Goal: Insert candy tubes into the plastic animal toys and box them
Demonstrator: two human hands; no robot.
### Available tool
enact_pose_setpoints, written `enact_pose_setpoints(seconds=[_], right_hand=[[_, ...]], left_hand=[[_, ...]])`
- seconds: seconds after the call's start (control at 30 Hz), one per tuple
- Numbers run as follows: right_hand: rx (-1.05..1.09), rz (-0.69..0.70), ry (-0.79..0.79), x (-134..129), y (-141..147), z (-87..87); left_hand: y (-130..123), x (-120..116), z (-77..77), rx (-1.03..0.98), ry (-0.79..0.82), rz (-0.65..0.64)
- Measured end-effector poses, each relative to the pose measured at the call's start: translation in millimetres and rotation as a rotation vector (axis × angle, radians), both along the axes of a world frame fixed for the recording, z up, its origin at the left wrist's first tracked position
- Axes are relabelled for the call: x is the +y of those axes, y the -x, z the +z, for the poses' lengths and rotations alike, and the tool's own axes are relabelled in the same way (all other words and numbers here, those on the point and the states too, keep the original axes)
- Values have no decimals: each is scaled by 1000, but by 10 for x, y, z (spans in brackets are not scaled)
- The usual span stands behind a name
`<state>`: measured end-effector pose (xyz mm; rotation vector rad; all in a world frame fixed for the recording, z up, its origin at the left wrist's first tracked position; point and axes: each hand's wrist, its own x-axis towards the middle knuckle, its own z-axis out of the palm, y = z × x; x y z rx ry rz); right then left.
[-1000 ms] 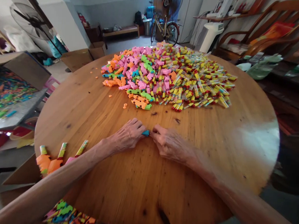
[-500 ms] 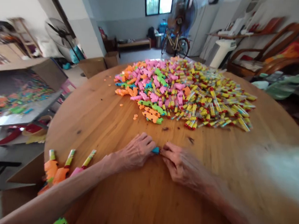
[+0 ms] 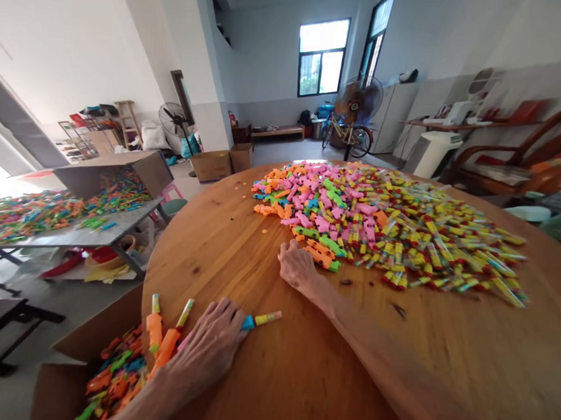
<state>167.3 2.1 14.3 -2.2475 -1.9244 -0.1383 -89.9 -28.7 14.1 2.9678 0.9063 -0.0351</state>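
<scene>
My left hand point(image 3: 215, 338) lies low over the near left of the round table, its fingers wrapped round a blue plastic toy point(image 3: 247, 322). From the toy's end sticks out a clear tube with a yellow label point(image 3: 268, 318). My right hand point(image 3: 299, 268) is at the near left edge of the pile, fingers curled down on the tabletop beside an orange toy piece point(image 3: 320, 255). What its fingertips hold, if anything, is hidden. Left of my left hand, orange toys with tubes point(image 3: 165, 348) lie at the table's edge, and a pink one is partly covered.
Pink, orange and green toy pieces point(image 3: 319, 193) and yellow-labelled tubes point(image 3: 434, 237) form a big heap on the wooden table point(image 3: 222, 251). A cardboard box point(image 3: 59, 386) of toys stands below its left edge. Farther left, a grey table point(image 3: 124, 227) bears more coloured pieces.
My hands have parted. My left hand has moved to the near left with the blue toy, which now shows its tube; my right hand has reached forward to the pile. The view has tilted up.
</scene>
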Motion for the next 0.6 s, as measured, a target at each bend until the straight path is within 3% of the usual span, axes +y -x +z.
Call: enact_pose_setpoints(seconds=[0.13,0.33,0.47,0.6], right_hand=[[-41,64,-101,345,44,-20],[-74,290,-111,797,63,-36],[-53,281,-59,684,12,-137],[-23,235,-19,258,-52,-228]], left_hand=[[194,50,13,-50,10,90],[218,122,-43,-71,41,81],[245,162,-85,-93,24,62],[340,282,-89,-112,19,39]])
